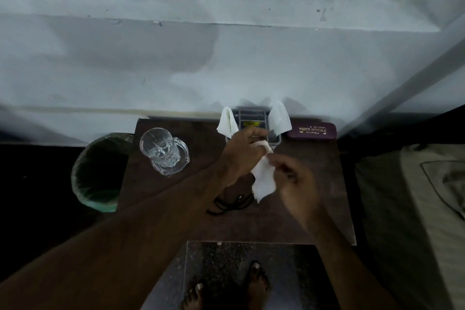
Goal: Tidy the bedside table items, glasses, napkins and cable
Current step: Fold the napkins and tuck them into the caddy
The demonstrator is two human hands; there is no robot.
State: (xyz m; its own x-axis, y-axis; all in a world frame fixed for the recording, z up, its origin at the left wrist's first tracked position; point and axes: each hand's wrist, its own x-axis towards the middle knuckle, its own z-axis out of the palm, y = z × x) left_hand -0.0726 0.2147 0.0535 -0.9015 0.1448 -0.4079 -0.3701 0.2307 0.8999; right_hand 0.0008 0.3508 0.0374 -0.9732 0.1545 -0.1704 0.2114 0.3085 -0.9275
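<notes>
Napkin [263,178] work is our step now: our left hand [241,156] pinches its upper end and our right hand [294,184], blurred, seems to grip its side, the sheet hanging just above the table [201,224] and the black cable [230,205], so we judge it best to pull the edges taut, fold it flat and stand it in the grey holder [253,118] at the back. We count three napkins, two [226,122] [280,118] already upright in the holder, plus one glass mug [163,150], one cable, one glasses case [312,130] and one bin [98,171].
</notes>
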